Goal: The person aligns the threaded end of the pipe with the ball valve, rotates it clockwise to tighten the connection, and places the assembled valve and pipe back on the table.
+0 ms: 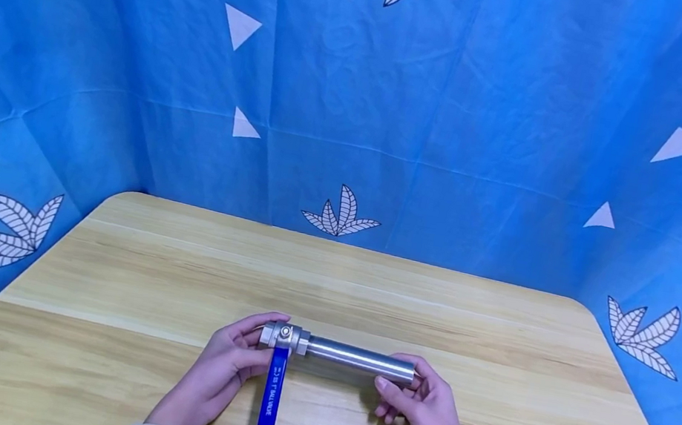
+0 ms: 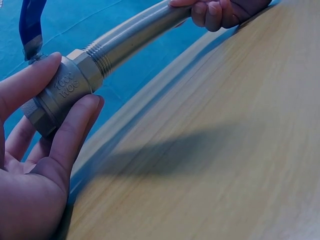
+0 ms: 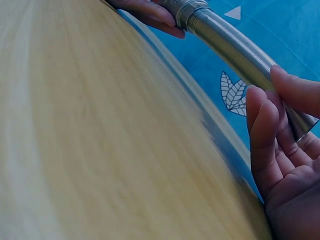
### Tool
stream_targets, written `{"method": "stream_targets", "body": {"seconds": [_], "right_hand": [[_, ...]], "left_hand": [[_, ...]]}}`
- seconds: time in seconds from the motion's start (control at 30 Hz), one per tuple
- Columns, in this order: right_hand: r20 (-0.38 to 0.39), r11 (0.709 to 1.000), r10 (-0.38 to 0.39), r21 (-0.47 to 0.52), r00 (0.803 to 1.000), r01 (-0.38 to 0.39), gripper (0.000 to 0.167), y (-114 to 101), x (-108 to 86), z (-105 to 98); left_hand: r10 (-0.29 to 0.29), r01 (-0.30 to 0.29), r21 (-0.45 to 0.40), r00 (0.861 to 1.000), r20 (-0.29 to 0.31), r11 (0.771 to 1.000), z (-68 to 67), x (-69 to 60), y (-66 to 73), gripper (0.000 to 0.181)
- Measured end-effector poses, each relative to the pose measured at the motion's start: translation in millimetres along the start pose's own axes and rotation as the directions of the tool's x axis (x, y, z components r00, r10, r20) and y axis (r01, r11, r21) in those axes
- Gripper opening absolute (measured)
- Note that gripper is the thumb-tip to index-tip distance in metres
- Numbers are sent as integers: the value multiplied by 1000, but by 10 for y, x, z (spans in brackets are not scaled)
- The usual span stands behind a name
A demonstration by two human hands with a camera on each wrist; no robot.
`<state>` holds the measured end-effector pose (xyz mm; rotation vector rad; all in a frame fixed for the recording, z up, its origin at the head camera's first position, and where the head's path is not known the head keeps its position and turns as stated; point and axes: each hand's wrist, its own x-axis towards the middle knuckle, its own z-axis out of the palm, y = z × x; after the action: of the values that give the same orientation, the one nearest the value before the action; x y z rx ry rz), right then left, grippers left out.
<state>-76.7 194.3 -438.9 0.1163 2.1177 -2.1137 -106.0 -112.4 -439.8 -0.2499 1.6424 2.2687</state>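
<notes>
A metal ball valve (image 1: 293,338) with a blue lever handle (image 1: 272,393) is held by my left hand (image 1: 220,365), its thumb and fingers around the valve body. The raised lettering on the valve body (image 2: 65,85) faces the left wrist camera. From the valve's right end runs a straight steel pipe (image 1: 357,358); a few threads (image 2: 98,59) show where the two meet. My right hand (image 1: 426,407) pinches the pipe's far end between thumb and fingers, also seen in the right wrist view. Valve and pipe are lifted above the table, roughly level, with the lever pointing toward me.
Beneath the hands is a wood-grain table (image 1: 168,274) with rounded far corners. Blue cloth (image 1: 347,93) printed with white leaves and triangles hangs behind it and along both sides. The shadow (image 2: 185,150) of the held parts falls on the tabletop.
</notes>
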Motion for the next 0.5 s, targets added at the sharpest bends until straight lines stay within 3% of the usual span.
{"method": "stream_targets", "body": {"seconds": [0.27,0.5], "right_hand": [[-3,1000,10,-9,1000,-10,22,-7,-8,4],[46,1000,18,-2,999,-18,29,-18,-10,-7]], "left_hand": [[2,-2,-3,1000,16,1000,2,-7,5,68],[-1,1,5,1000,15,1000,4,-8,9,68]]}}
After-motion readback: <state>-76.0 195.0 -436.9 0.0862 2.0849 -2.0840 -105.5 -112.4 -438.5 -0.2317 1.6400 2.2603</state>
